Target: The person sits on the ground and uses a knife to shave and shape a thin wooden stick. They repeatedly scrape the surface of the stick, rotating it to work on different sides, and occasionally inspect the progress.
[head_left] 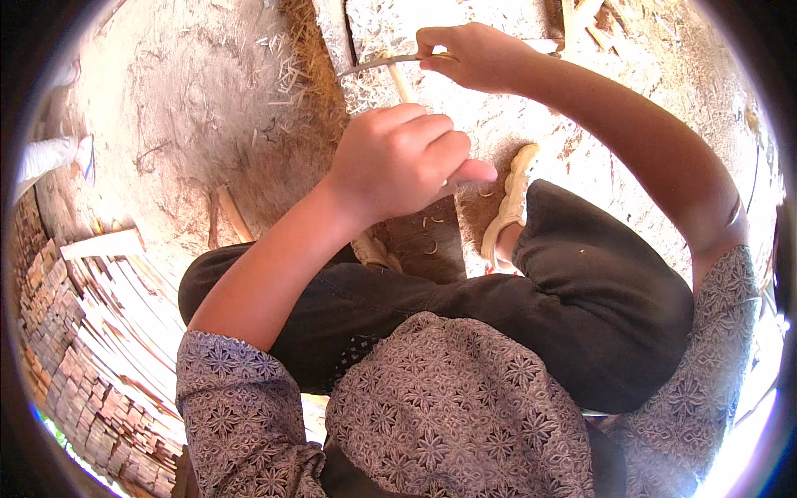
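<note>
Head view: so what's the left grip (403, 158) actually holding there?

Looks like it's wrapping around a pale stick (400, 82), fist closed, thumb pointing off to the right. One end of the stick is poking out past the knuckles, away from the body. The rest is hiding behind the hand, so I can't tell how long it's running.

OK, and the right grip (477, 56)?

That one's clamping onto the end of a thin curved blade (365, 66), fingers folded in. The blade's reaching out leftward and crossing the stick near its far end. They're looking like they're touching, but I can't tell if the edge is biting in.

What's sitting around the hands?

Both are working out over the ground (174, 116), past the person's knees in dark trousers (598, 307). A yellow clog (512, 195) is showing just below the right forearm. Straw-coloured shavings (303, 58) are lying left of the blade tip.

Anything over on the left side?

Yeah, a pile of cut wood strips (70, 332) is filling the lower left, and someone else's foot (85, 158) is peeking in near the left rim.
</note>
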Demonstrator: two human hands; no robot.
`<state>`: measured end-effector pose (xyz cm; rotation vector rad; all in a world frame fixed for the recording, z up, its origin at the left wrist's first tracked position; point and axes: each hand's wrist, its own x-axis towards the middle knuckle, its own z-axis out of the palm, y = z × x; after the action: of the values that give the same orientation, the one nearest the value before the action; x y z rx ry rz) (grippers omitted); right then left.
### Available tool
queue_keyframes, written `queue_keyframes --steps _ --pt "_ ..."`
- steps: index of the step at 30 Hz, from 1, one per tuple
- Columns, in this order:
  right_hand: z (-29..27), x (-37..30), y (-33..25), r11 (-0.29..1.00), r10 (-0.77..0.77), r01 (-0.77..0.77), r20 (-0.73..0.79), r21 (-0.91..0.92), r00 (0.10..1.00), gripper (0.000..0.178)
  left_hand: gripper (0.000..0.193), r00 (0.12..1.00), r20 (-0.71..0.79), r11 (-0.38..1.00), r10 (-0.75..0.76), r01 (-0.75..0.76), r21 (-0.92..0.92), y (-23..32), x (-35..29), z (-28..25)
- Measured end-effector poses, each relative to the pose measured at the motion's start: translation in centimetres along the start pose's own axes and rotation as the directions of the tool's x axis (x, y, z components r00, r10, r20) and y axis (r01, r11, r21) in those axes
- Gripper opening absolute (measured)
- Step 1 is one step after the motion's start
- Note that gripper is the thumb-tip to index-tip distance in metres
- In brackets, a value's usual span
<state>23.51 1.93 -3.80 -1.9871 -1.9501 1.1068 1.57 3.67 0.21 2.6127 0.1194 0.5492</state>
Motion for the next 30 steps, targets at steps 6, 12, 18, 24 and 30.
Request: queue_keyframes --steps 6,12,18,24,30 --pt "-2.2 -5.3 -0.4 0.989 0.105 -0.107 0.024 0.098 0.994 0.021 0.040 0.994 -0.112 0.998 0.011 -0.018 -0.067 -0.1 -0.3 0.2" --pt "-3.7 -10.0 -2.0 0.991 0.040 -0.048 0.068 0.124 0.997 0.020 0.039 0.995 -0.100 0.999 0.004 -0.008 -0.035 0.0 -0.5 0.0" --pt "1.3 0.3 3.0 0.999 0.022 -0.026 -0.101 -0.043 0.995 0.023 0.041 0.998 -0.059 0.999 0.025 -0.026 -0.020 0.3 0.4 0.6" --pt "-0.3 -1.4 1.4 0.998 0.047 -0.048 0.010 0.046 0.999 0.022 0.042 0.999 0.014 0.999 -0.037 0.037 -0.012 0.7 0.7 0.1" --pt "-3.2 -10.8 -1.4 0.971 0.070 -0.098 0.135 0.216 0.988 0.020 0.041 1.000 0.002 0.999 -0.031 0.031 0.019 0.8 0.2 0.0"
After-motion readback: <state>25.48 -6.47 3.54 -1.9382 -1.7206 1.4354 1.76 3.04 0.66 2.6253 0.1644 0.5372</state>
